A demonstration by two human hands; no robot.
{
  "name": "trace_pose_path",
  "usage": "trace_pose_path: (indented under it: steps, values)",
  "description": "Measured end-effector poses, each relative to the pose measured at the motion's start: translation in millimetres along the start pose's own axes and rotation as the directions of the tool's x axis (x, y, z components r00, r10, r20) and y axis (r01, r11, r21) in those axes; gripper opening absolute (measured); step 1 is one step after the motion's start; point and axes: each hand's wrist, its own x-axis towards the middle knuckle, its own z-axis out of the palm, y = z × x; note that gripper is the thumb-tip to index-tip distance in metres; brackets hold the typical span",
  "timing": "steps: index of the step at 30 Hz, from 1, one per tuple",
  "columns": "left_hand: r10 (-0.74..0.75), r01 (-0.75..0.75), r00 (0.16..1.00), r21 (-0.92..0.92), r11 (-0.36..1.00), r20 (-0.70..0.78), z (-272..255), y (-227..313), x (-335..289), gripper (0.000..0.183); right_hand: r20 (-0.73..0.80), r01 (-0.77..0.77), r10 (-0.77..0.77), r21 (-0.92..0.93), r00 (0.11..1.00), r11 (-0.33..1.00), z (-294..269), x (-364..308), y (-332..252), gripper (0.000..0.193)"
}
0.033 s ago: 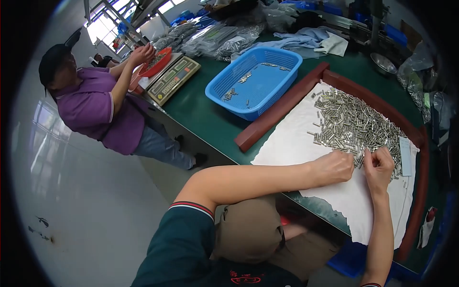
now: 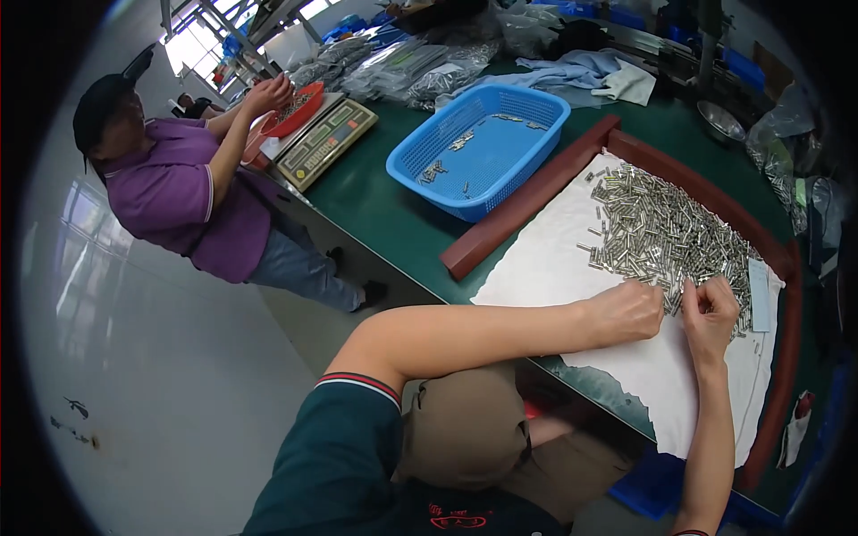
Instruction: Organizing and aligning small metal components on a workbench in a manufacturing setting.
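A heap of small silvery metal pins (image 2: 652,219) lies spread over a white cloth (image 2: 527,268) on the bench. At the near edge of the heap, my left hand (image 2: 631,311) is closed, its fingers curled under and mostly hidden. Just to its right, my right hand (image 2: 712,308) is bent in a pinch, thumb and forefinger together beside the pins. The two hands are close but apart. Whatever either one grips is too small or too hidden to make out. A pale blue paper slip (image 2: 759,295) rests on the cloth right of my right hand.
Dark red bars (image 2: 527,204) border the cloth on the green bench (image 2: 357,210). Beyond the left bar stands a blue plastic basket (image 2: 478,192) with a few pins. A co-worker in purple (image 2: 192,192) handles a red basket (image 2: 299,112) by a scale (image 2: 326,143). Plastic bags (image 2: 407,71) pile up behind.
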Motion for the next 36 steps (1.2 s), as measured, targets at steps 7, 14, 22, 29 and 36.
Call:
trace_pose_path:
  steps: [7, 14, 22, 29, 36]
  values:
    - [-0.05, 0.049, 0.998, -0.038, 0.998, -0.04, 7, -1, -9, 0.013, 0.049, -0.002, 0.002, -0.001, 0.999, 1.0, 11, 0, 3, 0.036]
    - [-0.143, 0.115, 0.987, -0.291, 0.95, -0.076, 12, -14, -5, 0.013, 0.054, 0.02, -0.019, -0.015, 0.998, 1.0, 5, 3, 1, 0.036]
    - [-0.275, 0.376, 0.702, -0.669, -0.641, 0.657, 3, -29, 2, 0.019, 0.186, 0.089, -0.107, 0.102, 0.977, 0.991, -5, 10, -34, 0.007]
    - [-0.165, 0.218, 0.776, -0.504, -0.836, 0.609, 8, -33, 19, 0.018, 0.271, -0.1, 0.077, 0.072, 0.96, 0.992, -15, 6, -35, 0.03]
    - [-0.201, 0.296, 0.712, -0.547, -0.783, 0.673, -8, -42, -4, 0.019, 0.298, -0.144, 0.084, 0.186, 0.951, 0.972, 5, 11, -36, 0.031]
